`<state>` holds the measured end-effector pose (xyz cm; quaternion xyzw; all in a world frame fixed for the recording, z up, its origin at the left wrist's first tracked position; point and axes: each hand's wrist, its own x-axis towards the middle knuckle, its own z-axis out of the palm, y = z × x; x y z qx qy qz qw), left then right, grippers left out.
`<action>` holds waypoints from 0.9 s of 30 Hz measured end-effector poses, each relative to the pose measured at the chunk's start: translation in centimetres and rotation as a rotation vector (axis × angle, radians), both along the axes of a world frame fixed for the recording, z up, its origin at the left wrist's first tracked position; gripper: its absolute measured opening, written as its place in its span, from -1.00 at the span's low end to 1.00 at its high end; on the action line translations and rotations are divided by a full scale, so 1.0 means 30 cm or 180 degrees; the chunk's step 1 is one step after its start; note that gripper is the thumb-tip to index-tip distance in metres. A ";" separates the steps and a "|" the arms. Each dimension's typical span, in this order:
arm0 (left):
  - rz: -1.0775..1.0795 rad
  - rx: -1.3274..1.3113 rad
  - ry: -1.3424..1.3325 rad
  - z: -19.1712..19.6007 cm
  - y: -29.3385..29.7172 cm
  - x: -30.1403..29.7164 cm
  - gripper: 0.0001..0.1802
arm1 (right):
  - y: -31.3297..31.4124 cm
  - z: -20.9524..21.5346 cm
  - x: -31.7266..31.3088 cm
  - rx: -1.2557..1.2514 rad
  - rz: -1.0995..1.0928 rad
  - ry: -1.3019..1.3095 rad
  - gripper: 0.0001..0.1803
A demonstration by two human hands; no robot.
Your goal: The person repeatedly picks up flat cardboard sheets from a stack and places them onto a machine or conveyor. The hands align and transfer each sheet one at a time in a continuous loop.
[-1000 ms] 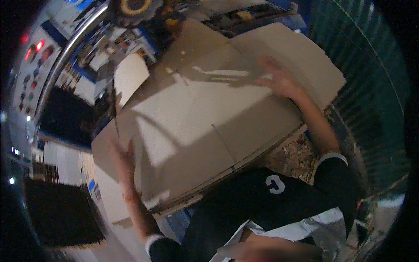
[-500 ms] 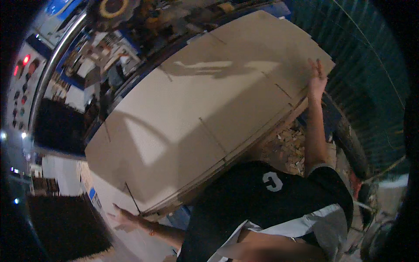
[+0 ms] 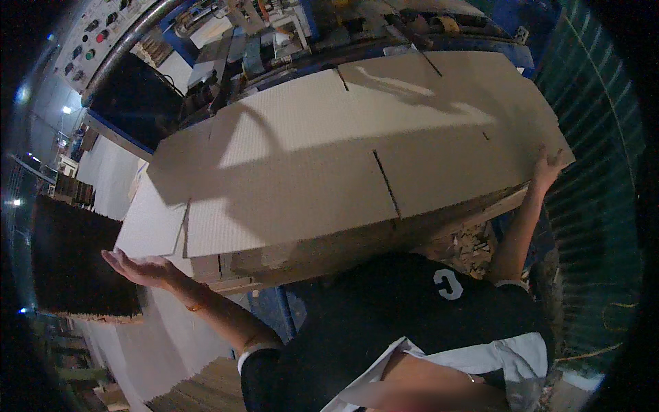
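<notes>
Cardboard lies flat, the machine beyond it. Left hand by its near left corner, fingers straight, gripping nothing; right hand at its right end, fingers slightly bent, grip unclear.

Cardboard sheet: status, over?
Left hand open, near left front corner. Right hand at right end, grip unclear. Cardboard sheet lies flat. Machine beyond far edge.
</notes>
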<state>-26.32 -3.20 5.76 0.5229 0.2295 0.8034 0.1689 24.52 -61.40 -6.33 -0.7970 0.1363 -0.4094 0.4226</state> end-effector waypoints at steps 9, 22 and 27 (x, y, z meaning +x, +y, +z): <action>0.0025 -0.1521 -0.0483 -0.272 0.050 -0.072 -0.67 | -0.085 0.215 0.104 0.2894 0.2547 -0.0531 -0.40; -0.1856 -0.0838 0.2281 -0.293 -0.408 0.067 -0.68 | 0.261 0.121 -0.653 -0.3049 0.4508 -0.0750 -0.59; -0.1523 0.0349 0.4755 -0.213 -0.471 0.204 -0.45 | 0.351 0.169 -0.610 -0.3082 0.4879 -0.0295 -0.62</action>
